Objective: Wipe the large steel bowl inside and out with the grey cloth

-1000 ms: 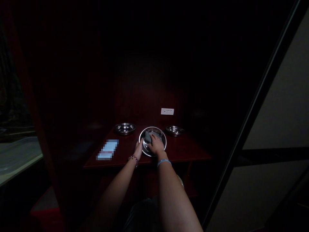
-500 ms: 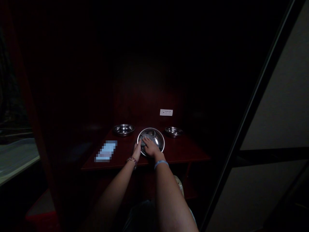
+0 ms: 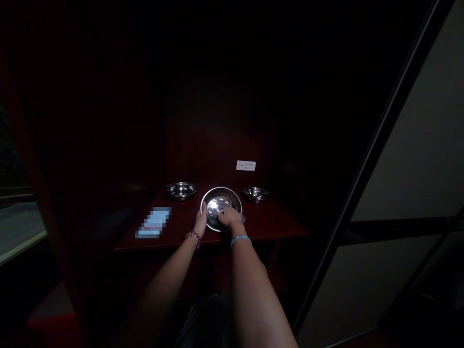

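A shiny steel dish [image 3: 219,205] stands tilted toward me on a dark red table [image 3: 275,222]. My left hand [image 3: 200,223] grips its left rim, thumb on the edge. My right hand [image 3: 231,219] is closed on a grey cloth [image 3: 240,220] and presses it against the dish's lower right part. Most of the cloth is hidden under the fingers. A bead bracelet is on my left wrist and a light blue band on my right.
Two smaller steel bowls sit behind, one at the left [image 3: 180,190] and one at the right [image 3: 256,194]. A blurred light blue flat object [image 3: 153,222] lies at the table's left. A white socket plate [image 3: 245,166] is on the back panel. A dark frame post [image 3: 366,164] rises at the right.
My right hand has dragged the cloth from the dish's upper left down to its lower right edge, baring the shiny middle. My left hand stays on the rim.
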A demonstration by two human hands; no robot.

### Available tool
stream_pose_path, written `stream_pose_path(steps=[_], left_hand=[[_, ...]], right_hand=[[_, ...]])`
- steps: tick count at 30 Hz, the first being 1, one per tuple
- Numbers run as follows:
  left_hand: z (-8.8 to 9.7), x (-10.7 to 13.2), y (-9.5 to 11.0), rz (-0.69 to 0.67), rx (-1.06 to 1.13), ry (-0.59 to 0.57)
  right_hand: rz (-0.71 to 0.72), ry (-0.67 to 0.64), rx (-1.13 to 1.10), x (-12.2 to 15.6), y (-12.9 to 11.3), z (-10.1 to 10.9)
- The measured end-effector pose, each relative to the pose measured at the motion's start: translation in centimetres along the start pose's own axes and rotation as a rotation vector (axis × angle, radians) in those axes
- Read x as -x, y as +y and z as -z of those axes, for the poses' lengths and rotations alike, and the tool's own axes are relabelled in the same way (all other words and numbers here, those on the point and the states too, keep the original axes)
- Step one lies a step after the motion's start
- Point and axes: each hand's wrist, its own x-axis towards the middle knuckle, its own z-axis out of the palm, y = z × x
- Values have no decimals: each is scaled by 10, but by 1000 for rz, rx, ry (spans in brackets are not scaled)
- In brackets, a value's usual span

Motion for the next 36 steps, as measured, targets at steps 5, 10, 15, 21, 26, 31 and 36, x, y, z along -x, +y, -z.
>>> stream_pose_path(steps=[5, 10, 15, 21, 26, 31, 36], left_hand=[[-4, 6, 5, 30, -65, 35], [-4, 8, 8, 30, -65, 17], [-2, 6, 5, 18, -121, 16], [-1, 1, 1, 27, -90, 34], [-3, -1, 1, 69, -74, 50], [-4, 2, 2, 72, -38, 42], [-4, 5, 4, 55, -29, 47]], right_hand=[[-1, 204, 310, 3, 2, 0], [57, 265, 309, 4, 4, 0], [29, 113, 232, 7, 3, 0], [317, -16, 137, 5, -1, -5], [370, 52, 243, 4, -3, -4], [359, 18, 269, 6, -1, 0], [396, 17, 265, 7, -5, 4]])
